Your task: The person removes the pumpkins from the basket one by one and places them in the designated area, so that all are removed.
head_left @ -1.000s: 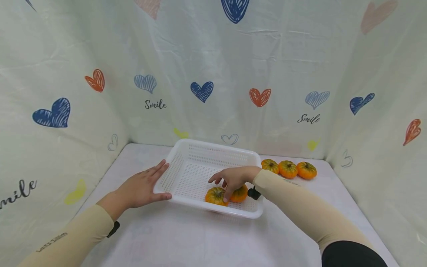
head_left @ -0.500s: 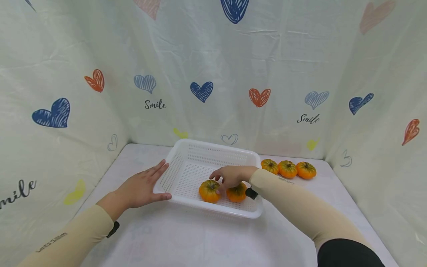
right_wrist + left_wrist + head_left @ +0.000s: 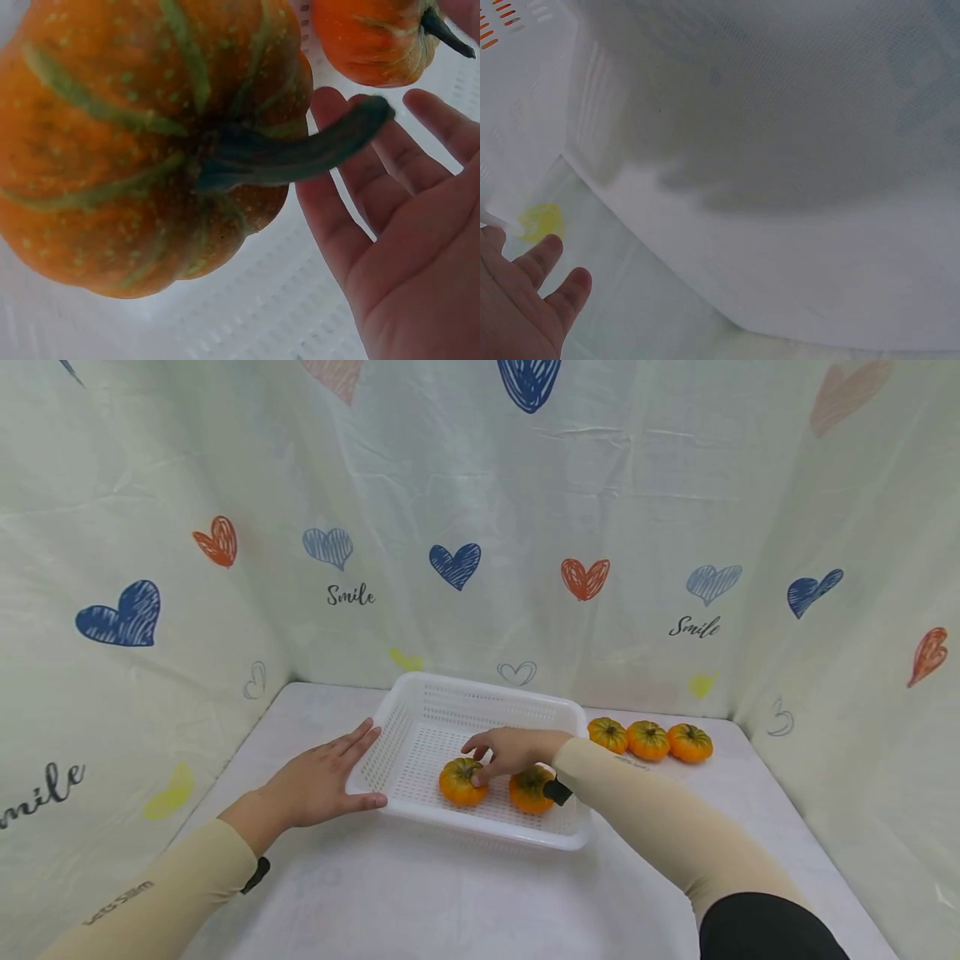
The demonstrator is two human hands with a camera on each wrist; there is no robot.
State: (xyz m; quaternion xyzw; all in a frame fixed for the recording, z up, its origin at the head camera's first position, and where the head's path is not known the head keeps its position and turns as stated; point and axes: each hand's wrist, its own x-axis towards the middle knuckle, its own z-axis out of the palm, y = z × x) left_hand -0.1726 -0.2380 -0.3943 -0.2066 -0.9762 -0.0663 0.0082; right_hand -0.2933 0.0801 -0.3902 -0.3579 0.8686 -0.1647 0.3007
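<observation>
A white plastic basket with slotted sides stands on the table, two small orange-green pumpkins inside. My left hand rests against the basket's left end with fingers fairly straight, its thumb along the front rim; in the left wrist view the fingers are spread. My right hand is inside the basket, its thumb touching the left pumpkin. The right pumpkin lies under my right wrist and fills much of the right wrist view, stem toward loosely extended fingers.
Three more pumpkins sit in a row on the white-covered table, just right of the basket's back corner. A pale curtain printed with hearts encloses the table's back and sides.
The left pumpkin has shifted leftward and slightly back in the basket, with my right hand moving along. A gap has opened between the two pumpkins. My left hand and the basket have stayed put.
</observation>
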